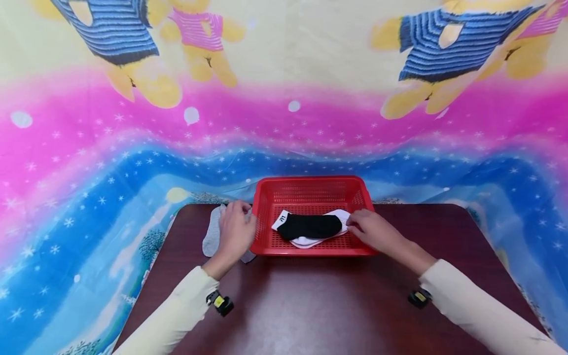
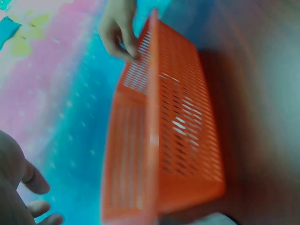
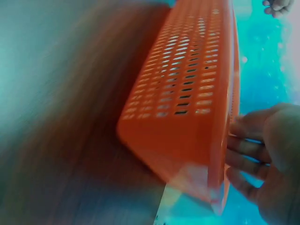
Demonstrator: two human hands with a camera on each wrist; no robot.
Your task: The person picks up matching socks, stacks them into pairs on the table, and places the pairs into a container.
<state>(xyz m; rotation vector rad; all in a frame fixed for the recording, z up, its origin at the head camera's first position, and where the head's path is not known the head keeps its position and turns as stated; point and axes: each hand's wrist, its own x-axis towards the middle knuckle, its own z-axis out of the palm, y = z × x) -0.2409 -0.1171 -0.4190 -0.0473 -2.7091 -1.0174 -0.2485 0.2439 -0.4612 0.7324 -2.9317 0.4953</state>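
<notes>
A black sock [image 1: 309, 226] with a white cuff lies across white socks [image 1: 306, 243] in the red plastic basket [image 1: 312, 251]. At the basket's right rim my right hand [image 1: 379, 230] reaches inward, fingertips close to the white toe; the right wrist view shows its fingers [image 3: 248, 154] loosely extended at the rim. My left hand [image 1: 236, 228] hovers at the basket's left side, over or beside a grey sock [image 1: 213, 235] that it partly hides. Seen from the left wrist, that hand [image 2: 18, 183] has loosely bent fingers and nothing between them.
The basket stands near the back edge of a dark reddish-brown table [image 1: 306, 301]. A patterned cloth [image 1: 293, 128] with bears and snowflakes hangs behind and around the table. Both wrists wear small black cameras [image 1: 220, 302]. Both wrist views are partly blurred.
</notes>
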